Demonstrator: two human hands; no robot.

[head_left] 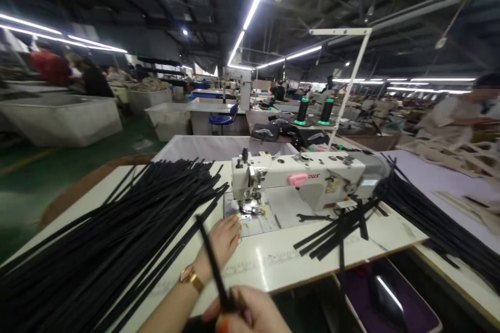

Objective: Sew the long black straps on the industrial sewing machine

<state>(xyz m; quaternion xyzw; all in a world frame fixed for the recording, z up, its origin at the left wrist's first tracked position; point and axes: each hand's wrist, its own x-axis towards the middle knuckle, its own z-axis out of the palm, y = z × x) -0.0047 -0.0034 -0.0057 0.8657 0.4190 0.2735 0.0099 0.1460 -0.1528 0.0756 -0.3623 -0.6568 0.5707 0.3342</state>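
**stitchfan_22:** So where does that strip sit compared to the hands? Trying to get the layout.

**benchwatcher:** The thin black flat strap strip runs on a diagonal. Its near end is pinched in the right hand at the bottom edge of the view, fingers curled closed around it. From there the long axis goes up and to the left, and the far end crosses over the left hand.

**stitchfan_22:** And the left hand, is it gripping anything?

**benchwatcher:** Doesn't look like it. It lies mostly flat on the white sewing table top, fingers stretched out toward the needle and presser foot area of the white industrial sewing machine. Fingertips are just beside the metal plate there. Whether it's pressing the strip's tip down I can't tell, it's a bit blurry. There's a gold wristwatch on that wrist.

**stitchfan_22:** So which hand's nearer the needle?

**benchwatcher:** Left, easily. The right is well back toward the body, holding the tail end, and the strip points roughly between the two toward the machine.

**stitchfan_22:** What else is around?

**benchwatcher:** A big pile of long black strips fanned out to the left, a smaller crossed bundle of black strips to the right of the machine, and two dark thread cones with green bases behind it.
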